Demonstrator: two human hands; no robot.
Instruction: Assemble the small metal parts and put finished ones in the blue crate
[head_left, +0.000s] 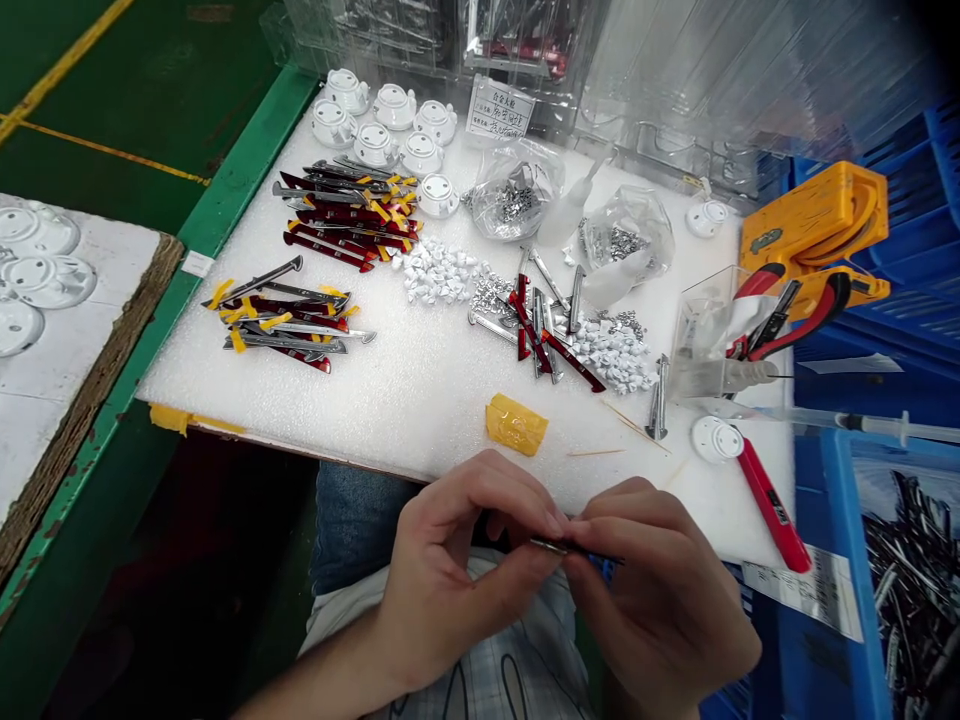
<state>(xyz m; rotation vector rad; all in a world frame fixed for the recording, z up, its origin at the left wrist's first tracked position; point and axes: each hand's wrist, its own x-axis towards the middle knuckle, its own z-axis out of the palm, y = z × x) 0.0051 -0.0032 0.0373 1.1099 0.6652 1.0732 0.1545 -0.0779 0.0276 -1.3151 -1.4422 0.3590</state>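
Below the near edge of the white foam sheet [420, 390], over my lap, my left hand [457, 560] and my right hand [660, 590] meet. Both are closed in a pinch on one thin dark metal strip [559, 547] that runs between the fingertips. A bit of blue shows under my right fingers. A small yellow block [516, 424] lies on the foam just above my hands.
On the foam lie piles of red and silver blades with yellow tape [289, 320] [352, 205], loose blades [544, 325], small white parts [439, 272], white round caps [375, 125], bags of metal bits [514, 195], a red-handled tool [772, 500], pliers in a clear box [720, 340]. Blue bins [900, 560] stand right.
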